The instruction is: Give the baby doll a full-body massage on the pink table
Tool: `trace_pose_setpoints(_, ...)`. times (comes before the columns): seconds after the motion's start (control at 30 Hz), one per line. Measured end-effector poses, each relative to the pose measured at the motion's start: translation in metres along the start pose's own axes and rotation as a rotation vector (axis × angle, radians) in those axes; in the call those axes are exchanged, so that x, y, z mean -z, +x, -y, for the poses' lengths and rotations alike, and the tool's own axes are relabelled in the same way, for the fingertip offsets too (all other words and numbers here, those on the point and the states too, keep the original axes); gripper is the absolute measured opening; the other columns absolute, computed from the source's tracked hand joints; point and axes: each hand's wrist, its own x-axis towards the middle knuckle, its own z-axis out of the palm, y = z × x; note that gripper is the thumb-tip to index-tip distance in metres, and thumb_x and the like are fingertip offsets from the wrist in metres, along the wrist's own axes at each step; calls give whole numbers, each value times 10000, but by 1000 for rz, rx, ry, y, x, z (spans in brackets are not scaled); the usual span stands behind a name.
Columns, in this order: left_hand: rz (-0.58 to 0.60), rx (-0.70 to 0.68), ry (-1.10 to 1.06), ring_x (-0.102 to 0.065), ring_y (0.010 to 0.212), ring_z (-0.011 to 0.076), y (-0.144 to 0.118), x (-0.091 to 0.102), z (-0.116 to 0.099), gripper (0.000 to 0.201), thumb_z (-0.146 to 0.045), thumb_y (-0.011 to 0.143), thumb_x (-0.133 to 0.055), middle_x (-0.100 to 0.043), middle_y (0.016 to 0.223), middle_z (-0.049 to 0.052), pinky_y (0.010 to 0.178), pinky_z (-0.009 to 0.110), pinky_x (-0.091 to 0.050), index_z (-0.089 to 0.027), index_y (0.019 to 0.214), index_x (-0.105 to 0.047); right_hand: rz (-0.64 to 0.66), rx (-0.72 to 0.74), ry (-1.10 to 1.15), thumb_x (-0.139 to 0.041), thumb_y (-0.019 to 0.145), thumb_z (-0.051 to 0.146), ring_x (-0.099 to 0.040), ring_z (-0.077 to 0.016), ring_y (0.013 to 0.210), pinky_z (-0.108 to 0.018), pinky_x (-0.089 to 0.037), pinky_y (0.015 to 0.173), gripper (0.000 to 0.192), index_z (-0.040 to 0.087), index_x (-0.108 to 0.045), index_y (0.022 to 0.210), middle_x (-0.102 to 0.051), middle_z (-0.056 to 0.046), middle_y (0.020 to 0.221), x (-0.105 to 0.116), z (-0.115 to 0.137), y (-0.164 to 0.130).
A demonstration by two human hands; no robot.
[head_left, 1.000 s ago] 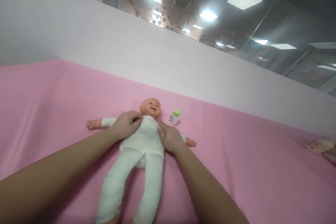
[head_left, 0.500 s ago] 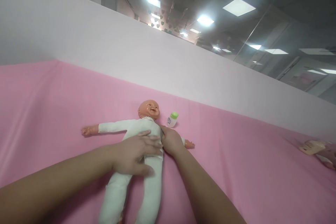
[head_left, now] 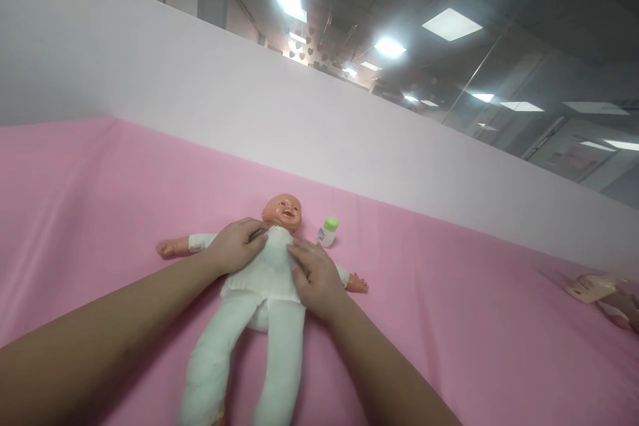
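A baby doll with a hard plastic head and a white cloth body lies on its back, arms spread and legs toward me. My left hand rests over the doll's shoulder on the left side, fingers stretched toward its neck. On the other side of the chest lies my right hand, its fingers loosely bent against the cloth and not gripping. Just beyond my right hand is a small bottle with a green cap, apart from both hands. My hands partly cover the doll's upper arms.
Pink sheeting covers the surface under the doll. A white wall rises behind it, with glass above that shows ceiling lights. At the far right lies another doll-like figure, partly cut off by the frame edge.
My left hand has slid from the doll's belly up to its shoulder. My right hand has shifted from the doll's side onto its chest, fingers now less tucked. The bottle stays put.
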Motion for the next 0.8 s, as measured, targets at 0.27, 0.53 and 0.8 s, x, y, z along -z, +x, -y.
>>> trace_pose_setpoints(0.27,13,48,-21,-685,997,270,1,-3,0,334,-410,952,-442,-749,1078,66,884,394,-502,-222,1065,-694,346,517,210,-468,980,481,-491,-157,1404,-344,-174,1255,453,289,-607,1366,-598,6,1456,0,63,-29)
trace_pose_setpoints(0.53,23,38,-30,-691,978,268,3,-5,0,301,-353,932,-438,-749,1067,73,846,380,-511,-222,1055,-680,436,248,-9,-526,944,667,-138,-307,1567,-601,32,1240,697,354,-384,1551,-281,-27,1660,0,32,-4)
trace_pose_setpoints(0.8,20,3,-1,-680,1013,284,2,-9,0,313,-380,953,-427,-731,1083,96,899,420,-506,-214,1059,-670,233,-27,-60,-412,1034,492,-284,-288,1521,-533,-229,1226,538,275,-449,1525,-385,-67,1619,-3,-3,11)
